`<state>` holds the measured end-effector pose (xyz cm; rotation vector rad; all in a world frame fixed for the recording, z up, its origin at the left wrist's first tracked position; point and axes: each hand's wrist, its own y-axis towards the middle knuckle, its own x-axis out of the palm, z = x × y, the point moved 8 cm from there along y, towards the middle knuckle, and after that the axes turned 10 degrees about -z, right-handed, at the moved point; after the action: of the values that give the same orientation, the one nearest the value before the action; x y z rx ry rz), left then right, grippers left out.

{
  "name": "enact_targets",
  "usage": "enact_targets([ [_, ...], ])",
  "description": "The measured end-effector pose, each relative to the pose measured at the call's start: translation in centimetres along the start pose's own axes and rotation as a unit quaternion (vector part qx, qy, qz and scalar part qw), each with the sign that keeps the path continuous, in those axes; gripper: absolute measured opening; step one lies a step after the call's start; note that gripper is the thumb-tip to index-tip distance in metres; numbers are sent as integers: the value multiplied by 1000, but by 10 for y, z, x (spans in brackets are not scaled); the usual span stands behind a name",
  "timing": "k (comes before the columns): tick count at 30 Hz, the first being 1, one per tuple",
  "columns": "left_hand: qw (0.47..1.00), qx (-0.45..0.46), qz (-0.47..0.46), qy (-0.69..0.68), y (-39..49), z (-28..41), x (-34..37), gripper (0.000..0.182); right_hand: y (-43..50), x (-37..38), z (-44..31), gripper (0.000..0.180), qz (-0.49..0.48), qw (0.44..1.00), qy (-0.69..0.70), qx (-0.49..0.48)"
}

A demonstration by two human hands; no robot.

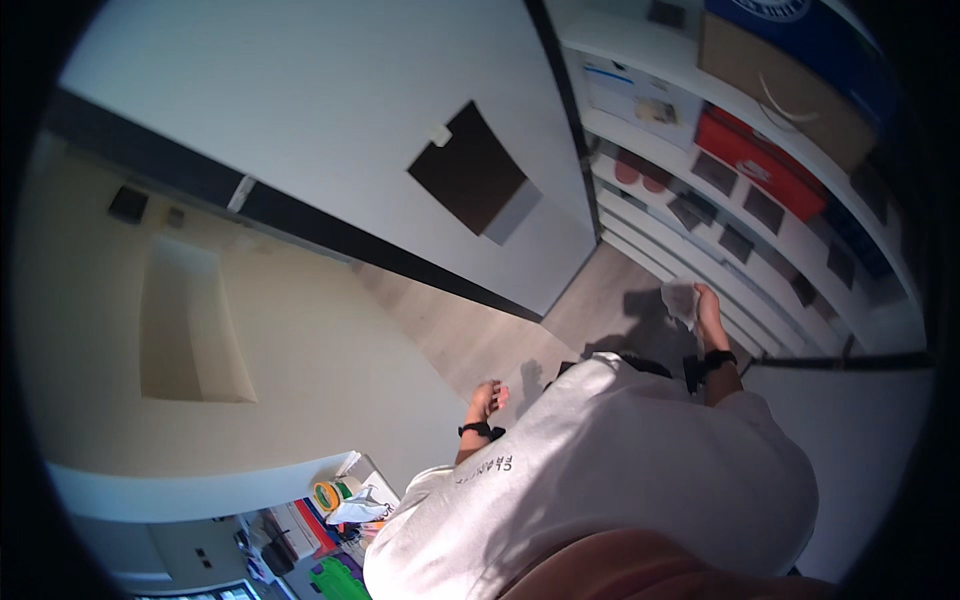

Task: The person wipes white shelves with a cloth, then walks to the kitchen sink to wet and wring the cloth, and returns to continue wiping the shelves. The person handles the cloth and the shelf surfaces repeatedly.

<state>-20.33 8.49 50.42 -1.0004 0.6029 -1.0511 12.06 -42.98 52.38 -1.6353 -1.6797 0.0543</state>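
My right hand [708, 309], with a black band on the wrist, holds a crumpled, translucent whitish piece of material [680, 301], perhaps a cloth or plastic. It hangs beside the lower white shelves [652, 255] at the right. My left hand [489, 399], also banded in black at the wrist, is low on the left of my body above the wooden floor. Its fingers are loosely curled and apart, and nothing shows in them.
A red shoe box [761, 161], a blue box [817, 52] and dark square pieces [763, 210] are on the shelves. A white door panel [315, 97] with a black edge stands ahead. Tape rolls [328, 496] and other items crowd a surface at lower left.
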Motion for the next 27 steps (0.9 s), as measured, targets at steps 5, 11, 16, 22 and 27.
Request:
enact_targets([
  [5,998,47,-8,34,21,56,27,35,-23,-44,-9,35,73,997,33,-2],
  [11,987,115,-51,102,16,142,122,28,-63,-43,-61,37,-23,995,-37,-85],
  [16,961,235,-104,100,-26,232,236,16,-42,-58,-69,44,-52,998,-12,-23],
  [22,830,524,-187,40,-154,363,328,14,6,-84,-81,50,-35,999,-17,6],
  [27,711,681,-170,-25,-273,432,307,12,4,-88,-95,52,6,995,-96,5],
])
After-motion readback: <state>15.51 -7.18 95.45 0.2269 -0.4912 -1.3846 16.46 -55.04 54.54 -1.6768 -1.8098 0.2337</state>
